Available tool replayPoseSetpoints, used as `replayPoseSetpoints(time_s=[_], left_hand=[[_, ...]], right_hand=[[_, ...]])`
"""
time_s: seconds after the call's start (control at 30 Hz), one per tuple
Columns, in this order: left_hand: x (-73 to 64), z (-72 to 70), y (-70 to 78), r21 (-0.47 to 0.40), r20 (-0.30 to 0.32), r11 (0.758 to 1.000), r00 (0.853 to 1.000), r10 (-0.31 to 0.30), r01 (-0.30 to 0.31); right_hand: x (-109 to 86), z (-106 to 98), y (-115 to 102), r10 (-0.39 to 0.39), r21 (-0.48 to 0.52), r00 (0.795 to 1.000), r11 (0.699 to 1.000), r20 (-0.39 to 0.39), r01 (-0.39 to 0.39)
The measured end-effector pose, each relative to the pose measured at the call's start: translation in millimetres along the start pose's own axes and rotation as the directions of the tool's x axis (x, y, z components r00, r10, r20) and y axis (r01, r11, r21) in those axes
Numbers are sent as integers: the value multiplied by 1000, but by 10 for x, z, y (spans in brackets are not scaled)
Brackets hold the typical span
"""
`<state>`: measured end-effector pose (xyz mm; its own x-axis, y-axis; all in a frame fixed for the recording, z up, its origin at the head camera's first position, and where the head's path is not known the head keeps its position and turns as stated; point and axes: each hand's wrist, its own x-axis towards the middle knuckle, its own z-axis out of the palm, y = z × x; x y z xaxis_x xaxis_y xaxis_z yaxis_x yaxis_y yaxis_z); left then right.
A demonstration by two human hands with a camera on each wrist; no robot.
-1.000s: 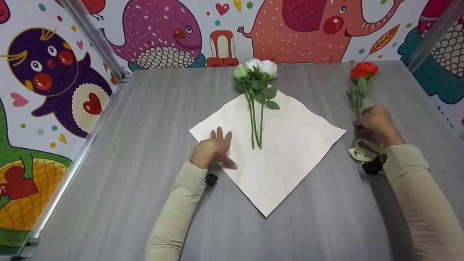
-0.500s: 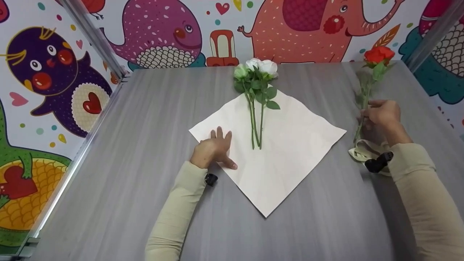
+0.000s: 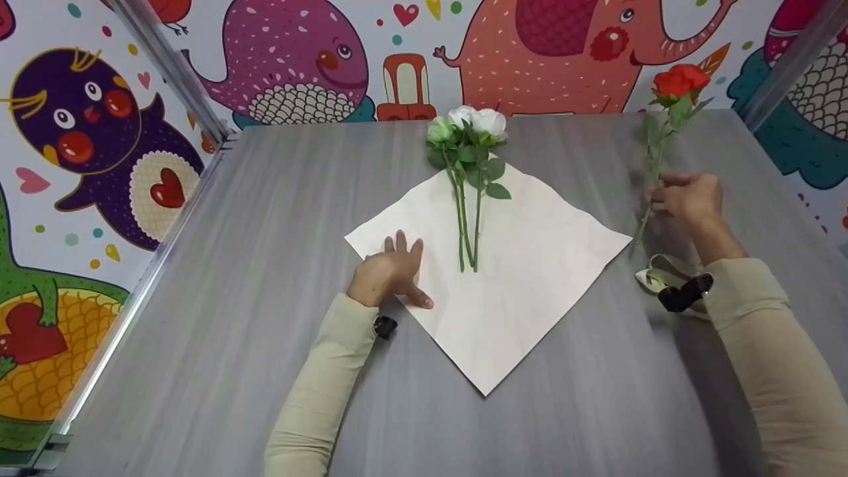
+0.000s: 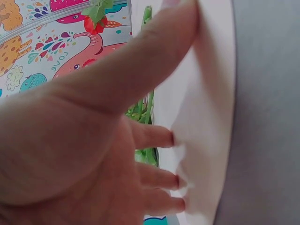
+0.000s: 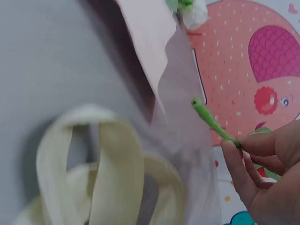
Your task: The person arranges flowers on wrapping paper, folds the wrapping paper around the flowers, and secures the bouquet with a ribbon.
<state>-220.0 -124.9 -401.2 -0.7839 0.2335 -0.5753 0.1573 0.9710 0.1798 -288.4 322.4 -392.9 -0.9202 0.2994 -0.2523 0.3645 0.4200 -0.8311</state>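
My left hand (image 3: pixel 389 273) rests with spread fingers on the left edge of a white sheet of paper (image 3: pixel 523 298), laid as a diamond. In the left wrist view the fingertips (image 4: pixel 161 137) press on the sheet. Two white roses and a pale green one (image 3: pixel 468 139) lie at its top corner, stems pointing down to its middle. My right hand (image 3: pixel 692 202) pinches the stem of a red rose (image 3: pixel 680 83) right of the paper, bloom up and away. In the right wrist view, thumb and finger grip the green stem (image 5: pixel 211 121), its cut end sticking out.
A cream ribbon (image 3: pixel 652 281) lies in loops beside the right wrist, large in the right wrist view. The grey table (image 3: pixel 218 318) ends at a wall with cartoon animals at the back, and a metal rail (image 3: pixel 142 305) runs along its left side.
My right hand has lifted the red rose off the table, first to the right and up, then slightly back left. The left hand, paper and other roses stay put.
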Motion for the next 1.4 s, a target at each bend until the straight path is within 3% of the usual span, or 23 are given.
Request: replayPoseSetpoints(time_s=[0.43,0.57,0.73,1.0,1.4], left_hand=[[11,2,8,-3,9,1000,1000,0,0],[6,2,7,5,9,1000,1000,-4,4],[-1,6,7,17,1,1000,1000,-6,6],[3,8,2,-1,-8,1000,1000,6,-6],[1,20,-6,-4,-27,1000,1000,9,-9]], right_hand=[[-141,364,-224,-74,184,996,981,45,64],[-177,487,-264,-42,232,997,972,59,28],[-228,653,-305,-12,236,996,972,87,-9],[-349,976,-323,-73,309,986,951,150,23],[-426,1453,-420,-67,336,980,942,189,-1]])
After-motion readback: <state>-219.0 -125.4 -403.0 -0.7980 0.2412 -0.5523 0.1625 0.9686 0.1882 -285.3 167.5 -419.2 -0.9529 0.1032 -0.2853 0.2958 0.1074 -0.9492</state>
